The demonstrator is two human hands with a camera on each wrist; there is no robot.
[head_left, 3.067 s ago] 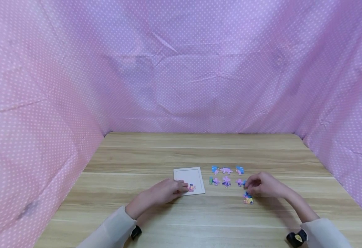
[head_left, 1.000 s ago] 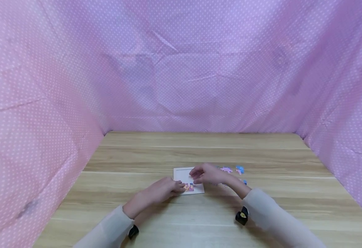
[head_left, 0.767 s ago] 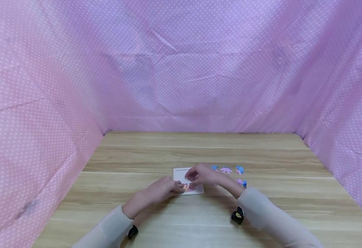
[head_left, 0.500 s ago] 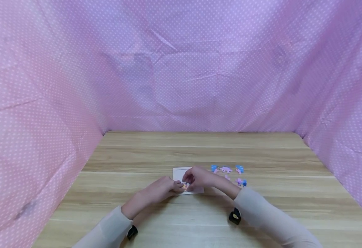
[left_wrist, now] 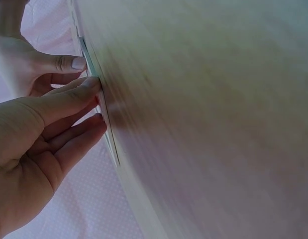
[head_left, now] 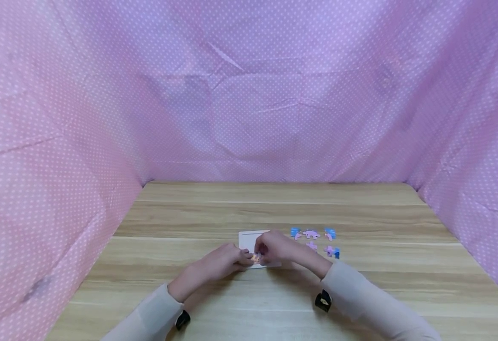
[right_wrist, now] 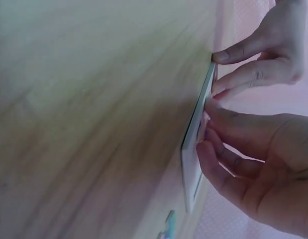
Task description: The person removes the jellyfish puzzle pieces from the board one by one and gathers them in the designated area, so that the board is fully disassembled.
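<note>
A white square puzzle tray [head_left: 249, 240] lies left of the loose pieces, with a few joined jigsaw pieces [head_left: 256, 258] in its front part, mostly covered by fingers. My left hand [head_left: 227, 259] holds the tray's front left corner, thumb at the edge and fingertips over the top, as the left wrist view shows. My right hand [head_left: 276, 247] is over the tray's right half, thumb and fingers curled round a small jigsaw piece [right_wrist: 206, 119] in the right wrist view. The two hands' fingertips are close together. How the piece meets its neighbours is hidden.
Right of the tray lie several loose jigsaw pieces, among them a pink one [head_left: 311, 234], a blue and pink one [head_left: 330, 233] and a pink and dark blue one [head_left: 332, 251]. My right forearm covers part of this area. A pink dotted curtain [head_left: 249, 118] surrounds the wooden table [head_left: 214, 203].
My right hand has moved left from the loose pieces to the tray, and the yellow and blue piece has gone from the table. Lately its fingers shift slightly there; my left hand stays put.
</note>
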